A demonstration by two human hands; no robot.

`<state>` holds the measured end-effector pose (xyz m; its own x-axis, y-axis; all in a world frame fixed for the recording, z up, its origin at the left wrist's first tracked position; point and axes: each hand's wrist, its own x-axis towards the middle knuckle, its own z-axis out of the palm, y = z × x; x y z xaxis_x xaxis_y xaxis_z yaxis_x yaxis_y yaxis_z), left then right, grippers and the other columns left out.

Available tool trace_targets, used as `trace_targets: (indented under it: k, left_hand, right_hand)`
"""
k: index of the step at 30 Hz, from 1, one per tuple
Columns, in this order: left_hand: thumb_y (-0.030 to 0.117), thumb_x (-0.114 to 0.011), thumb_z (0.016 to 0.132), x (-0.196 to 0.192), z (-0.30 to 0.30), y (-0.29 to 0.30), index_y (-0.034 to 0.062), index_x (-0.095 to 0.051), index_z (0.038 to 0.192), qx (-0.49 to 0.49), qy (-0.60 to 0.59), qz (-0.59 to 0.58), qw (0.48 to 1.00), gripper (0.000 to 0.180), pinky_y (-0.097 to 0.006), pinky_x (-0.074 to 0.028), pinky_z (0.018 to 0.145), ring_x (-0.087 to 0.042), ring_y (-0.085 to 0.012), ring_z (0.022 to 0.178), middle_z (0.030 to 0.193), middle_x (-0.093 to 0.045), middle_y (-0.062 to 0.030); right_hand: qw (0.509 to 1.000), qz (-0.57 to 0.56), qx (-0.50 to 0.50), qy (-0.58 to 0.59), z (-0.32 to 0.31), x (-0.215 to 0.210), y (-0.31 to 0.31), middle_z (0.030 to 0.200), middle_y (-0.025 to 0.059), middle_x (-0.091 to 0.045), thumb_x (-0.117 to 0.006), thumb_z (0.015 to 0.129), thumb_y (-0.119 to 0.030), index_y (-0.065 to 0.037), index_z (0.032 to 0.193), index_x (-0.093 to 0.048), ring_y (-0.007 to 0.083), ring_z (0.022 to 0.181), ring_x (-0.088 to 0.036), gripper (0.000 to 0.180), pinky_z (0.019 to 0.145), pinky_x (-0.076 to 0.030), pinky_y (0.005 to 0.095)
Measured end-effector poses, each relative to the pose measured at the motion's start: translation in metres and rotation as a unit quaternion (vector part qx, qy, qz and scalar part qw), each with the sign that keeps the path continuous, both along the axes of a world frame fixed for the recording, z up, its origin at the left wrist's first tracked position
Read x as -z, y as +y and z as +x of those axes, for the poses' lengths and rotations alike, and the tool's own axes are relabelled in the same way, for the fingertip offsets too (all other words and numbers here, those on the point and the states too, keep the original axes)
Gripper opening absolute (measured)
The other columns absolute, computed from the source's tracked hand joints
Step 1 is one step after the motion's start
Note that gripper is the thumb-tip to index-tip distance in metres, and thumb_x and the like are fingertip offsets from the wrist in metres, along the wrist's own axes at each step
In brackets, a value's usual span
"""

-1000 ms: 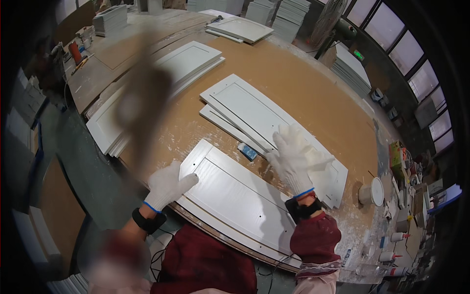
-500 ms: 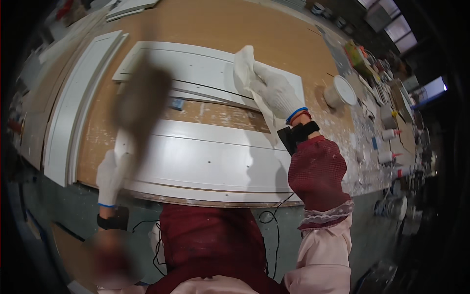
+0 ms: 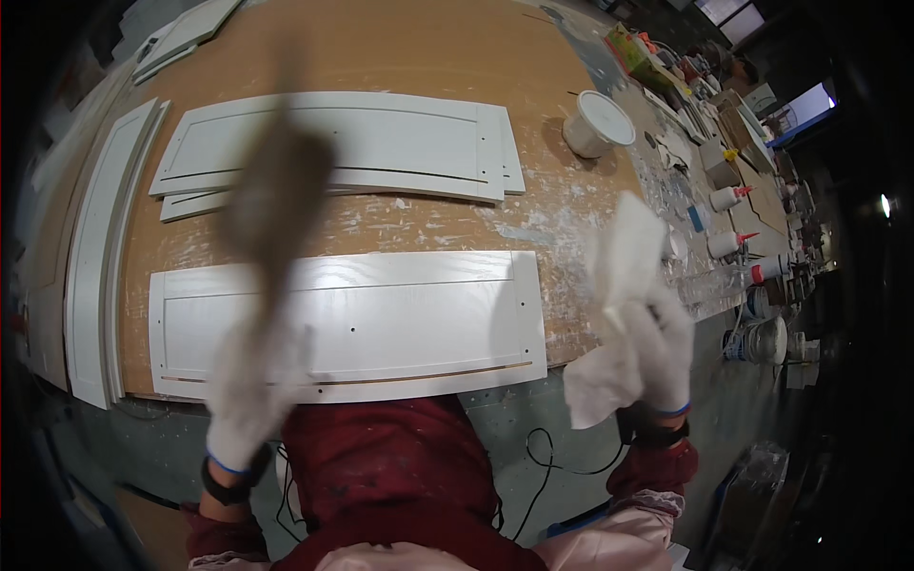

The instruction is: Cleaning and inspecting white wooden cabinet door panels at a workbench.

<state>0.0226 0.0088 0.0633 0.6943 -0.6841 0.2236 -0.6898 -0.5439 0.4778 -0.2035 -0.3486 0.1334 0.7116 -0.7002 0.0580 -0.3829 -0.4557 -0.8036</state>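
My right hand [image 3: 659, 347], in a white knit glove, grips a crumpled white cloth [image 3: 602, 379] off the right end of the near white panel [image 3: 428, 319]. That panel lies flat along the table's front edge, with a recessed face, a long slot and small holes. My left hand [image 3: 249, 400], also gloved, is at the panel's front edge toward its left end; its fingers are blurred behind a dark smudge, so whether they touch the panel is unclear. Farther back, more white panels [image 3: 409, 143] lie stacked, partly covered by the same smudge.
Long white panels [image 3: 109, 247] lie along the left side of the brown tabletop [image 3: 381, 224]. A white tub [image 3: 595, 128] stands at the back right. Red-tipped bottles [image 3: 725, 244] and clutter line the right side. A black cable [image 3: 543, 466] hangs in front of the table.
My right hand has come back from the far panels with the cloth, to the right of the near panel. My left hand stays by its front edge. The whole view has shifted.
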Motion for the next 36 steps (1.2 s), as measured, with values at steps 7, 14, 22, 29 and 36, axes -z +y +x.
trace_targets:
  k: [7, 14, 22, 29, 36]
  left_hand:
    - [0.040, -0.079, 0.062, 0.038, -0.061, -0.105, 0.0119, -0.051, 0.128, 0.221, -0.056, 0.140, 0.964, 0.077, -0.060, -0.032, 0.101, -0.042, -0.0367, 0.123, 0.132, -0.046, -0.0135]
    - [0.029, -0.079, 0.059, 0.042, -0.057, -0.113, 0.0160, -0.056, 0.122, 0.265, -0.105, 0.107, 0.953, 0.068, -0.058, -0.034, 0.099, -0.045, -0.0292, 0.117, 0.124, -0.048, -0.0093]
    - [0.026, -0.075, 0.063, 0.046, -0.058, -0.111, 0.0171, -0.059, 0.118, 0.251, -0.108, 0.077, 0.959, 0.059, -0.055, -0.034, 0.100, -0.045, -0.0285, 0.113, 0.122, -0.048, -0.0081]
    - [0.019, -0.063, 0.073, 0.049, -0.052, -0.116, 0.0159, -0.060, 0.106, 0.220, -0.101, 0.020, 0.970, 0.034, -0.049, -0.038, 0.096, -0.048, -0.0229, 0.103, 0.107, -0.050, -0.0046]
    - [0.019, -0.059, 0.075, 0.057, -0.056, -0.111, 0.0147, -0.059, 0.106, 0.228, -0.143, -0.005, 0.963, 0.031, -0.047, -0.039, 0.096, -0.049, -0.0222, 0.103, 0.107, -0.051, -0.0045]
  right_hand:
    - [0.875, -0.210, -0.203, 0.387, 0.011, 0.093, 0.056, 0.089, 0.0131, -0.060, -0.060, 0.088, -0.029, -0.010, 0.093, -0.056, 0.0354, 0.077, -0.064, 0.020, 0.066, -0.050, 0.0455]
    - [0.870, -0.279, -0.232, 0.334, 0.087, 0.102, -0.013, 0.085, 0.0172, -0.062, -0.050, 0.093, -0.024, -0.007, 0.093, -0.054, 0.0364, 0.076, -0.065, 0.018, 0.063, -0.050, 0.0475]
    - [0.871, -0.336, -0.201, 0.296, 0.096, 0.115, -0.013, 0.082, 0.0161, -0.061, -0.050, 0.090, -0.017, -0.007, 0.092, -0.055, 0.0362, 0.073, -0.063, 0.011, 0.062, -0.049, 0.0479]
    - [0.857, -0.239, -0.267, 0.371, -0.008, 0.097, 0.044, 0.081, 0.0139, -0.058, -0.058, 0.083, -0.019, -0.010, 0.092, -0.054, 0.0354, 0.068, -0.062, 0.014, 0.060, -0.049, 0.0468]
    - [0.866, -0.336, -0.233, 0.290, 0.110, 0.104, -0.016, 0.082, 0.0176, -0.064, -0.050, 0.093, -0.024, -0.008, 0.095, -0.055, 0.0374, 0.069, -0.065, 0.017, 0.060, -0.051, 0.0489]
